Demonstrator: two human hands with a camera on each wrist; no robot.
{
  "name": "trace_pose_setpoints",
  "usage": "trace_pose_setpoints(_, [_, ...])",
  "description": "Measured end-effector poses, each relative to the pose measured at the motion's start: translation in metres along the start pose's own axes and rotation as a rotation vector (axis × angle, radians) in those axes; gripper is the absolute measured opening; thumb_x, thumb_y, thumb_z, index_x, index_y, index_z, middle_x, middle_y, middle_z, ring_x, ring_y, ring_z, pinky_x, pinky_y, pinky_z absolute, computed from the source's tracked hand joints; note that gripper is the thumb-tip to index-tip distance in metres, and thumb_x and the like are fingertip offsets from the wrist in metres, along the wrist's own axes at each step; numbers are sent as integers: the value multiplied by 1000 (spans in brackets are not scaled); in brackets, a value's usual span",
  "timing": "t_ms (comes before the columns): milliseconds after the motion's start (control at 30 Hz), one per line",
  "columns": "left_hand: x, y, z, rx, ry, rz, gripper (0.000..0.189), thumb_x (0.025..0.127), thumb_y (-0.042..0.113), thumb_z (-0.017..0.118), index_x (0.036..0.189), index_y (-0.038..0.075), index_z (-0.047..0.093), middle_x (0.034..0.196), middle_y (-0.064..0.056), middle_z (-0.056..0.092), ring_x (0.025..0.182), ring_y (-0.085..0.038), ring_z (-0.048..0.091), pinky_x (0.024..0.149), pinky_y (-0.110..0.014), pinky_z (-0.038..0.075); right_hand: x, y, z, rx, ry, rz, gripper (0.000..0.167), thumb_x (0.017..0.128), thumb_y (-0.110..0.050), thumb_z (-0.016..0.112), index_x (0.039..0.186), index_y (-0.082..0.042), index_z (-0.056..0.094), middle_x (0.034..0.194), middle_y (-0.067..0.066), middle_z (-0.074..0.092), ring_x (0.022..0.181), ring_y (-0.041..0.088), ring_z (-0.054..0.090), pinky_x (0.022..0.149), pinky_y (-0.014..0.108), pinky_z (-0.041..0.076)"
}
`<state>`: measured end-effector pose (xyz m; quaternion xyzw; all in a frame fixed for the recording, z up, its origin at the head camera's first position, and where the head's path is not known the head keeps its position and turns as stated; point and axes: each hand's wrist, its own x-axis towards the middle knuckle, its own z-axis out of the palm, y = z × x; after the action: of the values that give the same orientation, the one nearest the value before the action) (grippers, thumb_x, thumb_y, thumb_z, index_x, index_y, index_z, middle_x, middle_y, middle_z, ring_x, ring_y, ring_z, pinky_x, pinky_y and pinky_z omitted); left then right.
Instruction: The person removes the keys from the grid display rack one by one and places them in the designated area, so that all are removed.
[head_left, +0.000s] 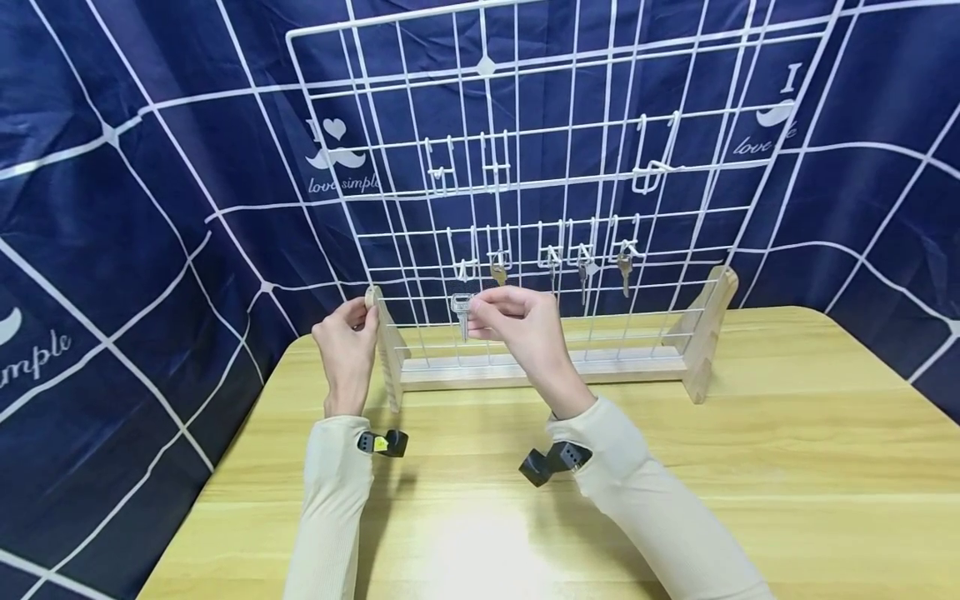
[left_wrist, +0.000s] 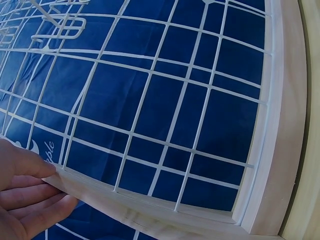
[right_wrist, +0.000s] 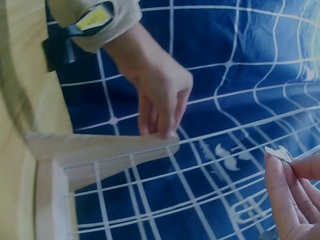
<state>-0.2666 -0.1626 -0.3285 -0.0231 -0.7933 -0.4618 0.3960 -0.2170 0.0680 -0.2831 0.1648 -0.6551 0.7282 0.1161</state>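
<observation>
My right hand (head_left: 528,329) pinches a silver key (head_left: 461,308) by its head between thumb and fingers, blade pointing down, in front of the white wire grid (head_left: 295,52). Just above the key, a bare white hook (head_left: 465,268) hangs on the grid. In the right wrist view the key (right_wrist: 280,153) shows at the fingertips, partly hidden by them. My left hand (head_left: 347,346) grips the top end of the stand's left wooden upright (head_left: 392,362). The left wrist view shows those fingers (left_wrist: 30,197) on either side of the wood.
Several keys hang from grid hooks to the right, among them a brass key (head_left: 498,270) and another key (head_left: 625,273). Higher up are more white hooks (head_left: 497,171). The stand's right upright (head_left: 708,333) rests on the wooden table (head_left: 810,467); dark blue cloth (head_left: 150,250) surrounds it.
</observation>
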Motion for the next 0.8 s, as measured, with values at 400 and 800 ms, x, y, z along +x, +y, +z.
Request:
trace_pose_setpoints(400, [0,0,1,-16,-2,-6,18,97,-6,71,111,-16,77,100,-29,78,91,-43,79,71,-5,42,-10,39,-24,56,2,282,20,102,7,67,116,22,68,96,19,80,75,12,76,79,30,63])
trace_pose_setpoints(800, [0,-2,0,4,-4,5,18,96,-6,70,110,-16,78,98,-29,78,88,-43,80,71,-8,45,-19,83,-39,55,-58,454,25,101,14,60,122,28,61,89,15,77,72,12,75,77,29,63])
